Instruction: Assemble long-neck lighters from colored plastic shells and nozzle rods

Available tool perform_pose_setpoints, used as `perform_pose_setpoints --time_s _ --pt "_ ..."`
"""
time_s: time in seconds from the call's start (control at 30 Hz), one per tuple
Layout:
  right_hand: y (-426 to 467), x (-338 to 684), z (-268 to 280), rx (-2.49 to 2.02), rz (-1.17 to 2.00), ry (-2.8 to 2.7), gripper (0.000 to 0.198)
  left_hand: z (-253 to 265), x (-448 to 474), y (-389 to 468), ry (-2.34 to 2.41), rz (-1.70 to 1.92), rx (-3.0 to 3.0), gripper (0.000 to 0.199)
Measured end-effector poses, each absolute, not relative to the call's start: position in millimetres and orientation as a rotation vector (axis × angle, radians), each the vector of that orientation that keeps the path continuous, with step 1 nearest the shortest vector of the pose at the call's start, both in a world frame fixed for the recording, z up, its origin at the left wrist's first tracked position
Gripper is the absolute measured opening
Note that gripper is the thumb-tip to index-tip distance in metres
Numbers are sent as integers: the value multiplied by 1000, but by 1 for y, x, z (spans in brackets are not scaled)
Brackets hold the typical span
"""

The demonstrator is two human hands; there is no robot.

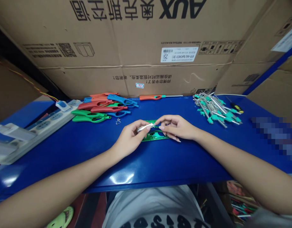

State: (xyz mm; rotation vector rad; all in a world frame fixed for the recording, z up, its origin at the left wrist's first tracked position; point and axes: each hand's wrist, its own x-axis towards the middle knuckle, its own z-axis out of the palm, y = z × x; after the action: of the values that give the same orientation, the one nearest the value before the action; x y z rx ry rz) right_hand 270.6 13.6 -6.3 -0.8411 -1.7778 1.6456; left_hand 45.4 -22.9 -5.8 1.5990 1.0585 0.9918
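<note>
My left hand (129, 138) is closed around a short silver metal tube (143, 128), thumb and forefinger at its pale end. Close to that end, the fingertips of my right hand (176, 127) are pinched together; a thin green strand seems to run to them, but what they grip is too small to name. Beneath both hands lies a green lighter shell half (148, 139), with teal parts (157, 135) inside it. My fingers cover much of the shell.
Red, blue and green lighter shells (100, 109) are piled at back left, near small screws (118, 120). An orange lighter (150, 97) lies by the cardboard box (136, 47). Metal tubes with teal parts (214, 109) and a screwdriver (236, 107) lie right; a power strip (43, 125) stands left.
</note>
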Motion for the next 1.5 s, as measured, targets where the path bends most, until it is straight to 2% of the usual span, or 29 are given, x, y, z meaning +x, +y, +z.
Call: perform_pose_setpoints --time_s 0.07,0.27,0.47,0.63,0.83,1.5 --pt "14 271 -6 -819 1664 -1727 22 -4 45 -23 1067 984 1582 35" --pt "16 273 -9 -747 1748 -1717 25 -3 44 -21 1082 964 1565 38" --pt "15 274 -10 -768 1708 -1818 39 -3 45 -21 1056 963 1586 37" --pt "13 274 -11 -814 1626 -1845 42 -1 46 -23 1043 946 1664 33" --pt "17 274 -14 -855 1567 -1847 41 -1 46 -23 1022 936 1678 27" --pt "18 275 -12 -766 1555 -1875 35 -2 45 -24 1081 852 1801 35"
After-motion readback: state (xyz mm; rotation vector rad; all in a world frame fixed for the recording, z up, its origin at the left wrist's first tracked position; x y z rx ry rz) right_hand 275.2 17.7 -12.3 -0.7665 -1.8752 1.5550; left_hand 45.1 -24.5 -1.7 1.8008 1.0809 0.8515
